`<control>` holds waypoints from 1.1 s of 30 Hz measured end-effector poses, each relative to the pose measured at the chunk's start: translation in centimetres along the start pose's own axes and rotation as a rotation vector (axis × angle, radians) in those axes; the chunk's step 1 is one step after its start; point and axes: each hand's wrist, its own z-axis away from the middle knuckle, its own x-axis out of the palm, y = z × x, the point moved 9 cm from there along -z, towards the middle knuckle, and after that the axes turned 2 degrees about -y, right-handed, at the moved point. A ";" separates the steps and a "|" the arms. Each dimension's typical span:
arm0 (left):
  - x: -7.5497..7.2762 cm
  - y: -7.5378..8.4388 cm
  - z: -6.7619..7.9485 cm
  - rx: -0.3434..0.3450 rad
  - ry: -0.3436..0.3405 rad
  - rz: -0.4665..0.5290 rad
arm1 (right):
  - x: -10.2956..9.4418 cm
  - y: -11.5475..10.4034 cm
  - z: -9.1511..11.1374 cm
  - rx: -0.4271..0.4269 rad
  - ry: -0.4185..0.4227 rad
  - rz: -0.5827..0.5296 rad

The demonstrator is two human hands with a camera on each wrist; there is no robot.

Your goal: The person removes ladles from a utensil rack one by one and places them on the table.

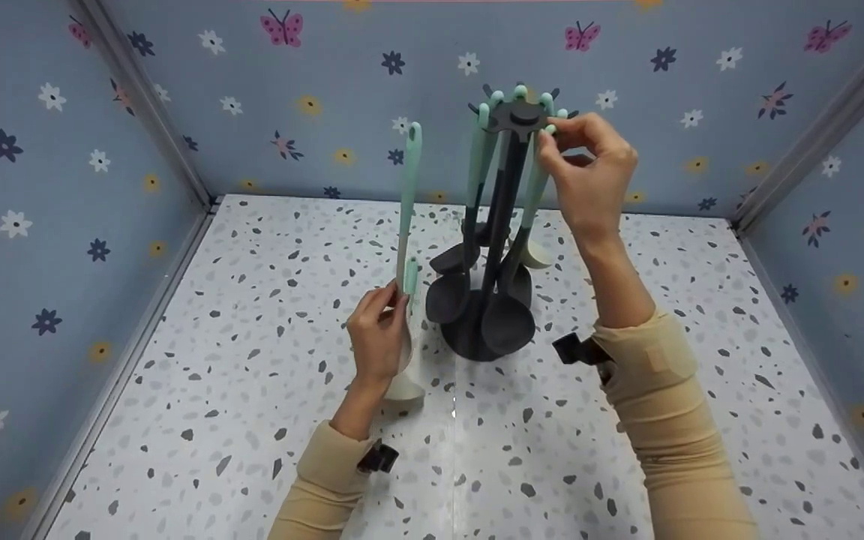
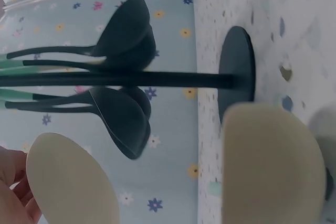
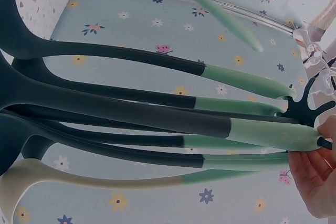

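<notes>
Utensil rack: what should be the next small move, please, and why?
Perhaps gently loosen the right hand from the green handle it pinches: a dark hook tip of the rack shows at the handle's end, so it seems hooked.

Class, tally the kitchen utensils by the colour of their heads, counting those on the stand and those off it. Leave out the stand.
Dark-headed utensils: 5, all on the stand
Cream-headed utensils: 3, with one on the stand and two off it
Total: 8 utensils
</notes>
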 end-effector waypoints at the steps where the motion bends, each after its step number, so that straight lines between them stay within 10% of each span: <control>1: -0.1 -0.4 0.1 -0.017 -0.009 -0.021 | 0.0 0.1 0.0 -0.005 0.001 0.000; 24: -1.3 -10.9 3.5 -0.533 -0.358 -0.459 | -0.1 0.6 0.0 0.073 -0.005 0.002; 33: -1.2 -12.8 4.3 -0.565 -0.462 -0.564 | 0.0 -0.2 0.0 -0.024 -0.021 0.006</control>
